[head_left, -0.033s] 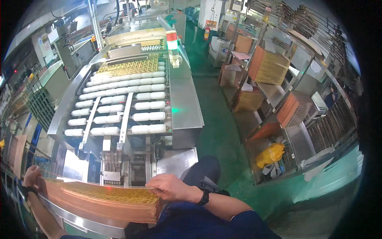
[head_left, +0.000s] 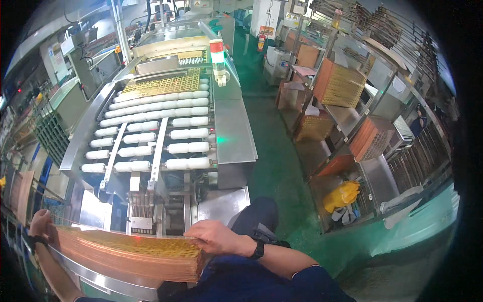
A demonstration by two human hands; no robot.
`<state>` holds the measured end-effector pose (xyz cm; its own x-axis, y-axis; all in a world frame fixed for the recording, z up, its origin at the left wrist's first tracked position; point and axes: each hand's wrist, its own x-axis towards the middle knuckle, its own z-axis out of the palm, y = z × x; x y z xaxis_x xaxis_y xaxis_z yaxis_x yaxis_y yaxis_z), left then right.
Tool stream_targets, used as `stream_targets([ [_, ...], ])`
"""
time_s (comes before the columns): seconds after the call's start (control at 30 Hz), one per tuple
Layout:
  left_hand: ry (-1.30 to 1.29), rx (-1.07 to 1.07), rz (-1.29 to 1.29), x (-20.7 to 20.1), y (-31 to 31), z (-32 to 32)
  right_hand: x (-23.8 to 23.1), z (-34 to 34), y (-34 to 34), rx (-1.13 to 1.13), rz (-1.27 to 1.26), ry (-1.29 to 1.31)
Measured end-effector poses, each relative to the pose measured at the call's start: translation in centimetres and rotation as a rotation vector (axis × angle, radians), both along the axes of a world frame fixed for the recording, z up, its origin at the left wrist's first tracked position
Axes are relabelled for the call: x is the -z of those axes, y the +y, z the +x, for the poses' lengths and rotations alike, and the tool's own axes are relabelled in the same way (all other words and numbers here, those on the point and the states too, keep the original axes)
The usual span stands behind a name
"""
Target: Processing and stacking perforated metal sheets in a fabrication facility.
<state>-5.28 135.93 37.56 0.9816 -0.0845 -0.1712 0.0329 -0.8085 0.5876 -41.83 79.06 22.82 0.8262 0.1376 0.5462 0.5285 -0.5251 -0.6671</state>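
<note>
Near white conveyor rollers (head_left: pixel 158 113), a copper-edged panel stack (head_left: pixel 126 259) is pinched by fingers of the right hand (head_left: pixel 215 235); the left hand's (head_left: pixel 40 222) finger closure cannot be told.

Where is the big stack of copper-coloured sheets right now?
In the head view, the stack of copper-coloured sheets is at the lower left, between the left hand and the right hand, on the near side of the roller conveyor.
</note>
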Motion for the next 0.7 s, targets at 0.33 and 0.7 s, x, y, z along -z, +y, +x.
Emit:
stream_targets([
  [0.33,-0.004,0.092,-0.010,0.5,2.3,1.0,-0.1,0.2,0.1,-0.018,-0.021,-0.024],
  [0.7,0.063,-0.013,-0.022,-0.6,-0.4,-0.5,-0.2,0.2,-0.1,-0.009,-0.022,0.016],
])
